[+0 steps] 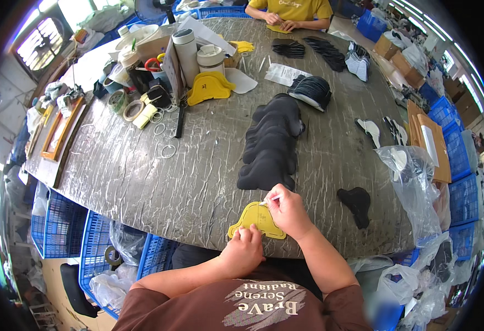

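Note:
A yellow template [251, 213] with narrow slots along its edge lies flat at the table's near edge. My left hand [244, 246] presses its curled fingers onto the template's lower left part. In my right hand [289, 214] is a thin white pen-like marker [275, 197], pinched with its tip at the template's upper edge. Whether a piece lies beneath the template is hidden. Just beyond my hands stretches an overlapping row of black padded pieces [269, 146]. A single black cut piece [355, 206] rests to the right of my right hand.
Bundled black pieces [310, 91] and white-and-black pieces [368, 131] lie farther off. At the back left, a thermos [185, 55], tape rolls [133, 110] and yellow templates [209, 87] crowd together. A clear plastic bag [410, 185] hangs at the right edge. Across the table a co-worker's hands [282, 23] handle a yellow piece.

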Tool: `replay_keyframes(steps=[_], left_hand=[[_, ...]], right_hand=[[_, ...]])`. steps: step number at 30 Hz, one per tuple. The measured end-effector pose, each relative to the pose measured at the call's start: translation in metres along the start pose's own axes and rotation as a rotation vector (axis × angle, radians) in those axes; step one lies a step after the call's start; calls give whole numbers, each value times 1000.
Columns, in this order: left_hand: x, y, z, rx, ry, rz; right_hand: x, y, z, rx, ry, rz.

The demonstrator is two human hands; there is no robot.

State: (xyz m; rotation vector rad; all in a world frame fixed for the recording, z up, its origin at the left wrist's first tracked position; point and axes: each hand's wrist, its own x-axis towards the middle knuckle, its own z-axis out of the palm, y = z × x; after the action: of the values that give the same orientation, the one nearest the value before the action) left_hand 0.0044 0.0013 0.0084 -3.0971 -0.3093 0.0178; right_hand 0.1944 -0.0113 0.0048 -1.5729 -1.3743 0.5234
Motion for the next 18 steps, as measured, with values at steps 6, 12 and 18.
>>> replay_keyframes(steps=[6,12,18], left_hand=[[2,1,-2,25,-14,22],[-2,-1,1,8,-6,8],[0,0,0,24,-16,14]], right_hand=[[-5,4,-4,12,55,-8],[-13,3,-7,14,48,40],[-18,5,-2,15,76,-16]])
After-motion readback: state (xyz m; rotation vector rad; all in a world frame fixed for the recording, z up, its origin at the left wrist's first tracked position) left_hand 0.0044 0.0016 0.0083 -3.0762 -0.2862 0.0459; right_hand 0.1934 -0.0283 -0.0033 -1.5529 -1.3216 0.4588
